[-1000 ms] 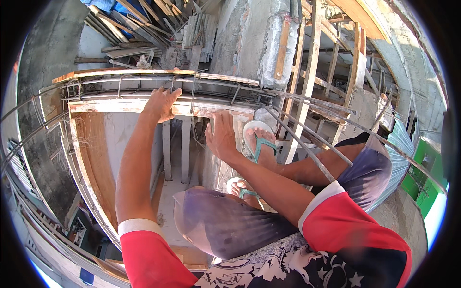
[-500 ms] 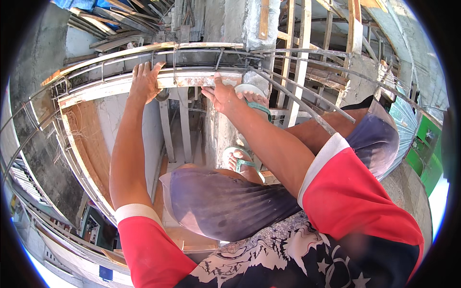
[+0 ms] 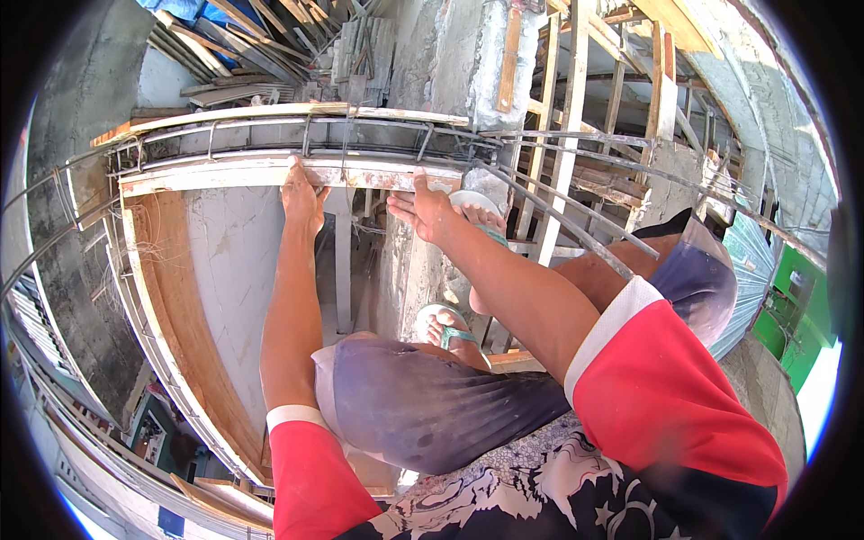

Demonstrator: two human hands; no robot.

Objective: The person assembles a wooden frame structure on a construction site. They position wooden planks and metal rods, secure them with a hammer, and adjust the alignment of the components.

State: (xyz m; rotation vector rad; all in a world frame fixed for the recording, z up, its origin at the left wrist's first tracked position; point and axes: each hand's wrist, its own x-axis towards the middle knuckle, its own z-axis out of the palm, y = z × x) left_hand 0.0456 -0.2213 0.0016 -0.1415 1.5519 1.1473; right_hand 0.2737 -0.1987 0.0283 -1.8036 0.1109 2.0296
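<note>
A long, pale wooden board stained with cement runs across the frame of steel bars in front of me. My left hand is closed on it left of its middle, fingers over its upper face and thumb at the near edge. Close to the board's right end, my right hand lays its thumb on the upper face. The other fingers of that hand stretch along the near edge, and their contact is partly hidden. Just beyond the board lie steel reinforcing bars with tied stirrups, and a second wooden strip edges their far side.
My sandaled feet are on a narrow concrete ledge. Below the board, a deep gap shows a wooden post. Bare bars stick out at the right. Scrap timber is piled at the far left, and a plywood form panel slopes nearer.
My left hand has slid right along the board, closer to my right hand. The right hand keeps its place near the board's end. The whole view has shifted slightly.
</note>
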